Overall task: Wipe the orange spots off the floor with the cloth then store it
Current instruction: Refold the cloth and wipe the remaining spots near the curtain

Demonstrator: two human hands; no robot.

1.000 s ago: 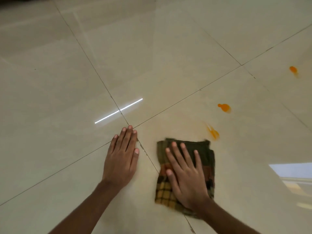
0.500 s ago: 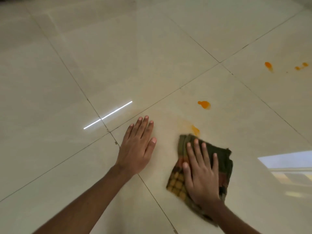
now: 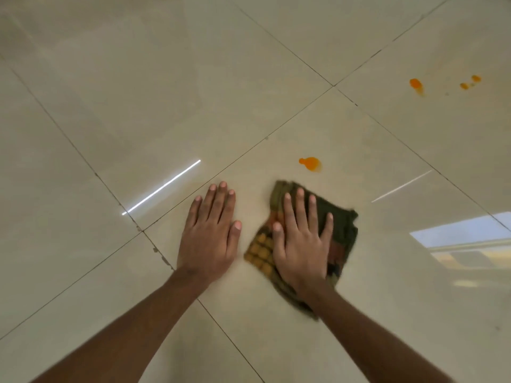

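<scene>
Checked cloth [image 3: 340,230] under flat, spread right hand [image 3: 301,241]; left hand [image 3: 210,236] flat on floor [image 3: 110,106]; orange spot [image 3: 312,163] just beyond.

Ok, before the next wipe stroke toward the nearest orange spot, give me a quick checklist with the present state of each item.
1. Right hand flat on the folded checked green-and-yellow cloth: ok.
2. Left hand braced flat on the beige tiled floor, off the cloth: ok.
3. Nearest orange spot just beyond the cloth's far edge, uncovered: ok.
4. Path from cloth to that spot free of objects: ok.
5. Floor fully clean: not ok; a cluster of three small orange spots remains far right.
6. Storage place for the cloth in view: cannot tell.
</scene>
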